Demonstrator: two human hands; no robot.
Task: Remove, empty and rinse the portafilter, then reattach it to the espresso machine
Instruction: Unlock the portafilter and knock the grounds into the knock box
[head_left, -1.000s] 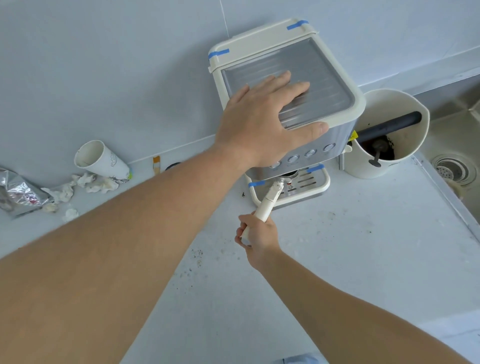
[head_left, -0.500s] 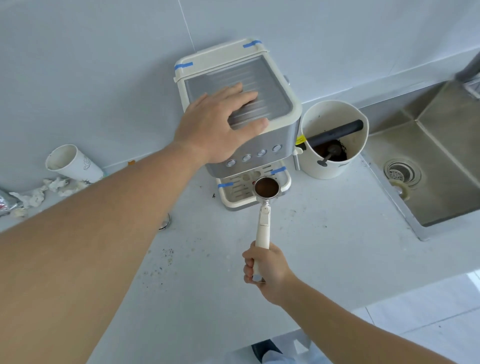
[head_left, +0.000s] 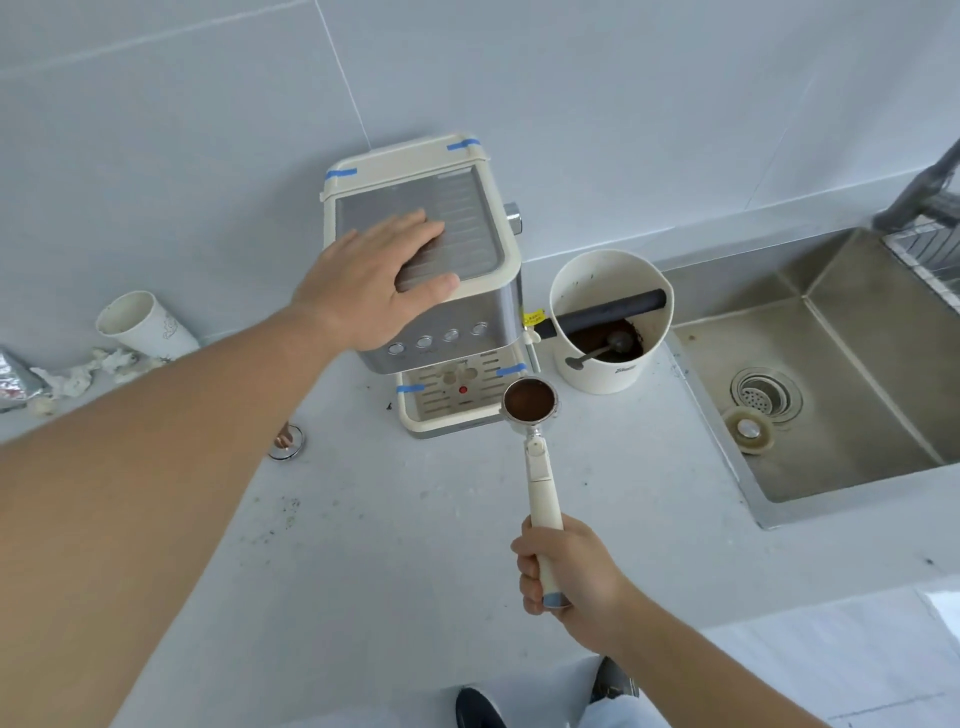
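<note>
Pale tiles back a grey desk (head_left: 395, 545) speckled with grounds. Your portafilter (head_left: 531, 402) is off the espresso machine (head_left: 447, 291), held level just in front of its drip tray, basket full of spent coffee. Your right hand (head_left: 569, 571) has its fingers wrapped around the handle's end; your left hand (head_left: 374, 275) lies flat, fingers together, on the machine's top. Removal looks done; emptying comes next, likely against the bar of the knock box (head_left: 610, 322) just right, then rinsing at the sink (head_left: 831, 395). You can't see the group head, and the tap is cut off.
</note>
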